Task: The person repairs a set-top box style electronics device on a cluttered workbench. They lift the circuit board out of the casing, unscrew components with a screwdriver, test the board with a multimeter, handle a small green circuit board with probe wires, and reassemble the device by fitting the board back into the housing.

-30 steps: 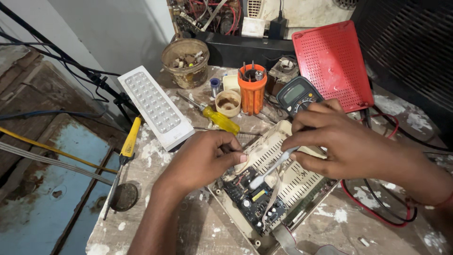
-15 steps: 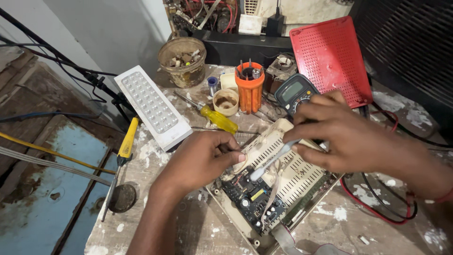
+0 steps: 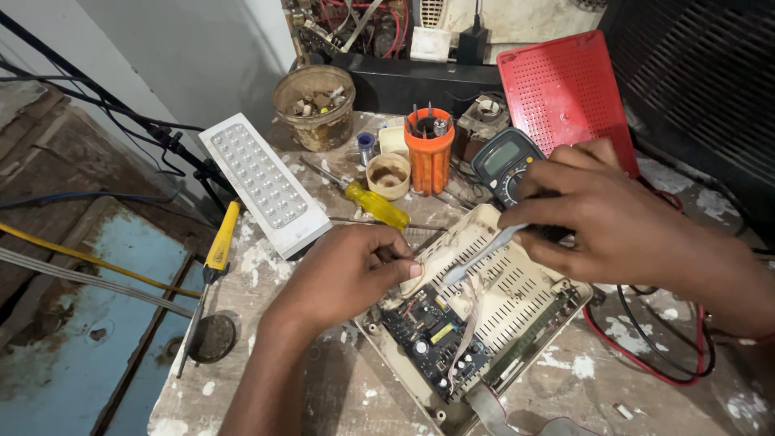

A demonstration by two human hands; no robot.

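The opened cream plastic casing point(image 3: 517, 303) lies on the paint-spattered workbench point(image 3: 266, 355), tilted diagonally. Its slotted, ribbed inner wall faces up. A dark printed circuit board point(image 3: 432, 339) sits in the near corner of the casing, populated with small components, and a flat grey ribbon cable point(image 3: 467, 323) crosses it.

The left hand point(image 3: 347, 270) rests on the casing's left edge, fingers curled narrow with the thumb tip pressed against the rim. Whether it pinches anything small cannot be told. The right hand point(image 3: 601, 214) is closed around a slim pale tool point(image 3: 480, 254), possibly tweezers, whose tip points down toward the board.

Containers behind the casing:
- A round, grimy tub point(image 3: 315, 105) holds loose small parts.
- An orange ribbed cylindrical holder point(image 3: 429, 153) stands upright with screwdriver bits and thin tools in it.
- A small cream cup point(image 3: 388, 175) holds a brown residue.

A yellow-handled screwdriver point(image 3: 375, 204) lies just beside the cup. A digital multimeter point(image 3: 502, 161) lies partly under the right hand. A red perforated plastic panel point(image 3: 561, 89) leans behind it. A white rectangular LED panel lamp point(image 3: 262, 182) lies to the left, and a second yellow-handled screwdriver point(image 3: 211, 266) lies along the bench edge. Red and black leads point(image 3: 646, 355) loop at the right.
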